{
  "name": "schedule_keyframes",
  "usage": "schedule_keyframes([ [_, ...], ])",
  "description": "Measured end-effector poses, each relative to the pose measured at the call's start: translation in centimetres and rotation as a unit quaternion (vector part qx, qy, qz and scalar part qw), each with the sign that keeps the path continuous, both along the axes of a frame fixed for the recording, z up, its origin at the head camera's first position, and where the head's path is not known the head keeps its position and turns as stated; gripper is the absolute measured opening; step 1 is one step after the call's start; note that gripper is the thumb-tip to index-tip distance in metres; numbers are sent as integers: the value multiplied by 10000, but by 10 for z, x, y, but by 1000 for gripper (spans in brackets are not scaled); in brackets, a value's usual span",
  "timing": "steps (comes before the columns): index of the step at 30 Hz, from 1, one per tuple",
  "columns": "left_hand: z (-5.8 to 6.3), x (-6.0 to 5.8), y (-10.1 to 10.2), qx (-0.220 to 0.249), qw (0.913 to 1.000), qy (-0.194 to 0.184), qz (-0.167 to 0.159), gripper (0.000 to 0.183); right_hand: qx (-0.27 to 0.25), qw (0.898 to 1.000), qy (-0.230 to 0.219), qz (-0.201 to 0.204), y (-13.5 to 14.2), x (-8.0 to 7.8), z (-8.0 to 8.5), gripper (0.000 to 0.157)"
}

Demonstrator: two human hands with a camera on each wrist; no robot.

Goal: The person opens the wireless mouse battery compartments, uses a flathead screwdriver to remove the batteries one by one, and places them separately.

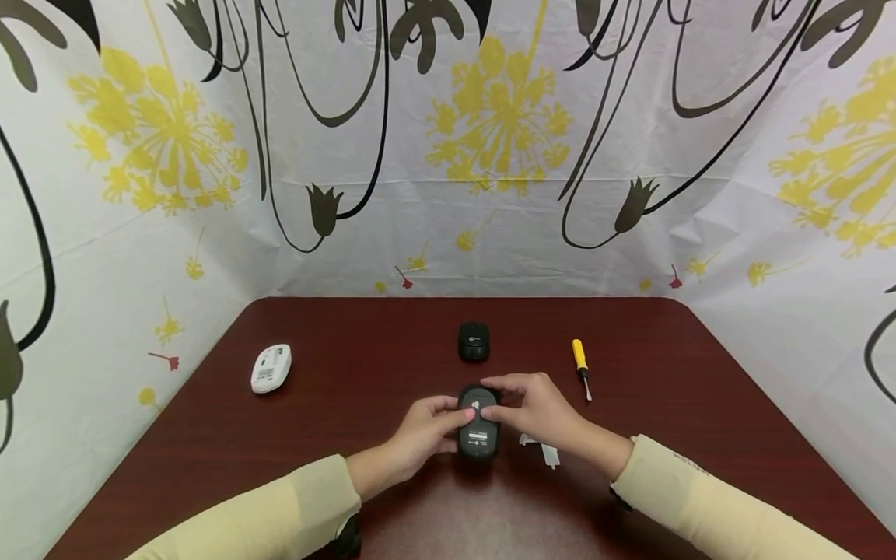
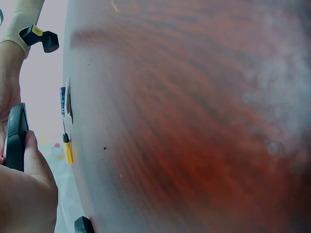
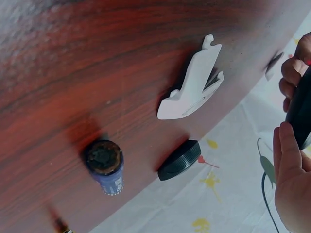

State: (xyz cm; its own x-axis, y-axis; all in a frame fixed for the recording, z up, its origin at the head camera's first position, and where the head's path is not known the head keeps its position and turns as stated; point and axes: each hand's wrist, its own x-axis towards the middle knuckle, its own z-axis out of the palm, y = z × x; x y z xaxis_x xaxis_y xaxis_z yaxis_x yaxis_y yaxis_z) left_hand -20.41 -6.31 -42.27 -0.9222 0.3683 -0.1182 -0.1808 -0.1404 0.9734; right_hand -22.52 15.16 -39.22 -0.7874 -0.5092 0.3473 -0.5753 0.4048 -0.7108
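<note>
A patterned cloth (image 1: 392,264) backs the dark red bench (image 1: 364,334). Over its near middle, the left hand (image 1: 418,434) and right hand (image 1: 537,408) share one dark grey mouse (image 1: 479,435), lifted clear of the bench, label side up. The left fingers wrap its left side with the thumb laid on the underside; the right fingers pinch its far right corner, thumb likewise on top.

For steady work, I'd let the left hand brace the body and keep the right thumb's pressure even (a nail dug in could mark the shell), keeping the mouse low over the bench in case something drops.

Around it lie a white mouse (image 1: 271,369) to the left, a black mouse (image 1: 474,342) just beyond, and a yellow-handled screwdriver (image 1: 580,364) to the right. Smaller are a white plastic piece (image 3: 192,87) near the right forearm, and a blue cylinder (image 3: 111,175), probably a battery.
</note>
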Motion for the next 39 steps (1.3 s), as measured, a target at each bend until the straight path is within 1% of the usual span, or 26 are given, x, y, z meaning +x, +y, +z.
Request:
schedule_keyframes([
  [11,-2,1,2,21,10000,52,36,39,95,9996,-74,-251,-1,3,0,40],
  [18,-2,2,2,65,9999,58,52,38,61,9994,-171,-279,-1,3,-2,41],
  [27,-2,1,2,-79,9999,66,49,39,7,9994,-175,-302,-2,4,-4,40],
  [32,-3,1,2,-74,9999,64,62,39,22,9991,-204,-358,-3,5,-3,40],
  [36,-3,2,2,-88,9999,61,29,39,62,9991,-250,-322,-2,6,-3,43],
  [39,-3,2,2,-92,9999,51,23,39,70,9993,-295,-217,0,5,-4,49],
])
